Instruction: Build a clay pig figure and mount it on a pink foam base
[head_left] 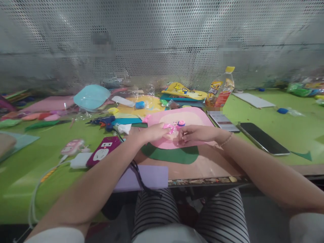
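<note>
My left hand (157,132) is closed around a bright pink lump in clear plastic (170,128), which looks like soft modelling clay. Just right of it, my right hand (194,133) has its fingers curled together; whatever is between the fingertips is too small to make out. Both hands are over a pink rounded foam sheet (158,118) with a paler centre. A small blue and pink piece (181,123) and some tiny dark dots lie on that sheet beyond my fingers. A dark green sheet (172,155) sticks out from under its near edge.
A glue gun (107,122), a purple power bank (105,150) and its cable lie to the left. Two phones (263,137) are on the right. Behind stand a bottle (222,88) and yellow cut-outs (182,91). A lilac sheet (149,175) overlaps the front edge.
</note>
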The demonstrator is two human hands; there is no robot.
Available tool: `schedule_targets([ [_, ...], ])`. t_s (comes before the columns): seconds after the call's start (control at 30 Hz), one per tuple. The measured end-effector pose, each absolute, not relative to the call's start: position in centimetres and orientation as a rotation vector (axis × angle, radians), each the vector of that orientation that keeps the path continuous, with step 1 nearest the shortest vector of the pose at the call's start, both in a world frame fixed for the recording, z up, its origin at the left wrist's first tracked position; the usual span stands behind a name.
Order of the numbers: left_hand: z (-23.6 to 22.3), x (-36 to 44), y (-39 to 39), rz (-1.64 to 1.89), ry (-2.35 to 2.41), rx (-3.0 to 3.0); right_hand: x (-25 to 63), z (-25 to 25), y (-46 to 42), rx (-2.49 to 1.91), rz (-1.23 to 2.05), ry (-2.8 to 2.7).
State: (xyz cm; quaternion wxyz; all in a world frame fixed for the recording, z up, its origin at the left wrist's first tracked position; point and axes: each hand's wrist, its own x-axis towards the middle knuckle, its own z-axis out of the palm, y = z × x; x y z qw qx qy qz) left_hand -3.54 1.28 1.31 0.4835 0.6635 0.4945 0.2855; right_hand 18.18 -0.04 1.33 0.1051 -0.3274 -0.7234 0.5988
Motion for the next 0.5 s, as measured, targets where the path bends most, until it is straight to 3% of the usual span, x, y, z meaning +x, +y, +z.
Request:
schedule_targets([
  [0.2,1.2,-4.0,2.0,0.638,1.172,1.711,20.3,2.6,0.4,-1.115,1.843,-2.298],
  [0.43,3.3,-5.8,2.6,0.517,1.569,2.182,18.8,2.6,0.0,-1.075,1.099,-2.411],
  [0.5,3.5,-6.5,3.0,0.465,1.608,2.203,17.6,1.9,-0.3,-1.030,1.030,-2.358],
])
